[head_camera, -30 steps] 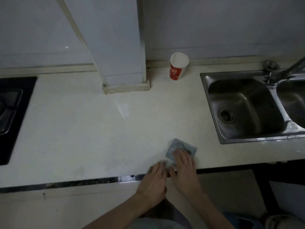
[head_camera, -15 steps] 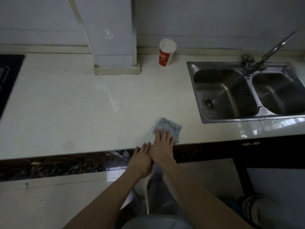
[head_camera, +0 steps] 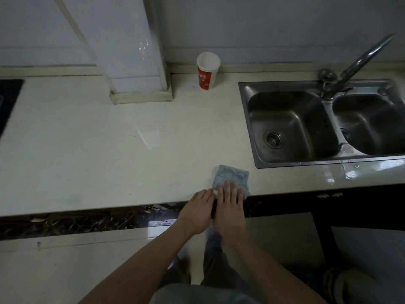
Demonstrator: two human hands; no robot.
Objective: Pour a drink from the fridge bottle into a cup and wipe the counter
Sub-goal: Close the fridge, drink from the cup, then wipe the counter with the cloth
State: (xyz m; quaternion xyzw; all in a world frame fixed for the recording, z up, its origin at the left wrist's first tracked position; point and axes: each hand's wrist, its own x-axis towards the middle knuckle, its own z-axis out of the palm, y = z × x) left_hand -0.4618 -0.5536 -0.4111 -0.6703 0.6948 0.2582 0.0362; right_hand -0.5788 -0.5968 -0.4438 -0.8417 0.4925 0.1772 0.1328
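A folded blue-grey cloth (head_camera: pixel 232 176) lies flat on the pale counter (head_camera: pixel 87 154) near its front edge. My right hand (head_camera: pixel 230 207) rests flat on the cloth's near part, fingers straight and close together. Beside it, my left hand (head_camera: pixel 197 211) lies flat over the counter's front edge, fingertips just left of the cloth. A red and white paper cup (head_camera: pixel 207 71) stands upright at the back by the wall; what is inside it cannot be seen. No bottle is in view.
A white pillar (head_camera: pixel 135 62) stands on the counter left of the cup. A steel double sink (head_camera: pixel 293 126) with a tap (head_camera: pixel 355 64) fills the right side. A black hob (head_camera: pixel 8 99) is at the far left. Water glints on the counter right of the sink's front rim.
The view has pulled back and shifted, showing more of the sink and the dark space under the counter. Both hands stay on the front edge, the right one flat on the cloth.
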